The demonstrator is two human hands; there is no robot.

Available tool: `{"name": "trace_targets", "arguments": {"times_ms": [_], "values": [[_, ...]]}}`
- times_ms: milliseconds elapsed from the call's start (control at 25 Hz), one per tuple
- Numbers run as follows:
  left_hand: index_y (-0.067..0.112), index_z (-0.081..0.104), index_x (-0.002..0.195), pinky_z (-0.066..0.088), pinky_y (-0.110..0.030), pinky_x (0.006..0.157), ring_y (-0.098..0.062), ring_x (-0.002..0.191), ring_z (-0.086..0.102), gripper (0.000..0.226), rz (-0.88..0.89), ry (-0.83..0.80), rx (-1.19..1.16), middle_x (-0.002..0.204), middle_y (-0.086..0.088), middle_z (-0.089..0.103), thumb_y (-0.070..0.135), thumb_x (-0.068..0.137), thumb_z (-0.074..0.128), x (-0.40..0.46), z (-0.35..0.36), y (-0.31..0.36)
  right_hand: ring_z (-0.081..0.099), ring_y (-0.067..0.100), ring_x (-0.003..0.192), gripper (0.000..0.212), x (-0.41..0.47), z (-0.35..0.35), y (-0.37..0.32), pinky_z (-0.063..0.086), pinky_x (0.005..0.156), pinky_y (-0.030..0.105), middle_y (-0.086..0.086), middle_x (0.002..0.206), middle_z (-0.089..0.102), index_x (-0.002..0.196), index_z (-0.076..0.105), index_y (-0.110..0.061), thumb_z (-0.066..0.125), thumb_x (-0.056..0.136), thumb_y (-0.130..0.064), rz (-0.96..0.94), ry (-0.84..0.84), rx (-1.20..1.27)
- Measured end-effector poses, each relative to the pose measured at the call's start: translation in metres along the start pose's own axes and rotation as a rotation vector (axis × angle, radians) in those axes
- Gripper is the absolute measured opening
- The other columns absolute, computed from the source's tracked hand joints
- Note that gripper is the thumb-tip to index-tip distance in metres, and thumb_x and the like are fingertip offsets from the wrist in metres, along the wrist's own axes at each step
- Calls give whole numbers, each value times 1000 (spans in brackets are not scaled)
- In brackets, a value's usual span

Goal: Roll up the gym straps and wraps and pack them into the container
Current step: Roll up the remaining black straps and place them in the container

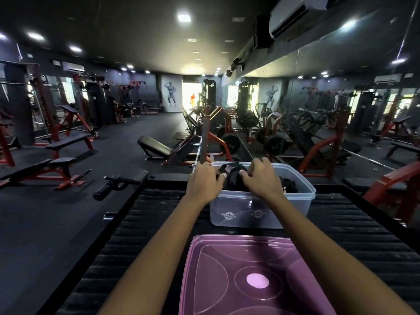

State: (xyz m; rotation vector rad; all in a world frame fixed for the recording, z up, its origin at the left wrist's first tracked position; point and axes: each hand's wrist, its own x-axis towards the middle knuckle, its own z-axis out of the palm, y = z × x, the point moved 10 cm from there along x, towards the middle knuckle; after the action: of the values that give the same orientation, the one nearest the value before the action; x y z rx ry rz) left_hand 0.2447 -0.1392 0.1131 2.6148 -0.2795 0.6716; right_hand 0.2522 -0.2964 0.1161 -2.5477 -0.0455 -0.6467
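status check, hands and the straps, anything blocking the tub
Left hand and right hand both gripping black straps over the clear tub. More straps already inside. Purple lid off, lying nearer the person. Nothing blocking.

Bare forearms, sleeveless, no jewellery

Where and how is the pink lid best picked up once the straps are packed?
Take the pink lid by its far edge, nearest the container, reaching down from above. It lies flat on the ribbed black surface, so only the raised rim offers a hold, and its near edge runs out of view.
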Motion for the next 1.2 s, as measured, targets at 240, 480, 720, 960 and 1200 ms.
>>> {"name": "trace_targets", "arguments": {"times_ms": [240,480,720,960,1200], "values": [[9,65,114,45,-35,94,-20,111,52,30,271,4,-55,113,-5,60,29,93,55,-48,-15,37,53,20,85,19,-52,-22,-14,43,71,35,-2,86,52,81,52,-17,57,91,-32,-296,86,18],[7,62,104,51,-39,81,-29,98,60,24,145,-115,28,106,-10,60,-4,86,51,-63,-11,46,55,30,110,28,-75,-29,4,31,76,34,7,115,59,114,53,-11,54,86,-6,-376,-166,-324],[7,61,99,50,-41,81,-29,96,60,28,163,-208,9,104,-11,61,-9,80,48,-66,-20,46,54,33,110,29,-76,-27,5,37,78,38,11,117,59,111,53,-8,48,85,3,-384,-175,-364],[8,52,127,42,-34,101,-25,121,50,44,86,-212,-141,132,-10,50,1,84,60,-81,-30,31,56,34,103,28,-79,-41,6,48,85,46,14,109,60,105,60,-7,61,78,0,-398,-105,-196],[7,55,94,51,-33,78,-28,97,61,26,-318,-544,127,115,-15,56,26,82,68,-142,6,-46,63,31,94,13,-117,-46,101,48,71,37,11,99,65,89,60,-13,60,82,-24,-24,-253,-318]]}}
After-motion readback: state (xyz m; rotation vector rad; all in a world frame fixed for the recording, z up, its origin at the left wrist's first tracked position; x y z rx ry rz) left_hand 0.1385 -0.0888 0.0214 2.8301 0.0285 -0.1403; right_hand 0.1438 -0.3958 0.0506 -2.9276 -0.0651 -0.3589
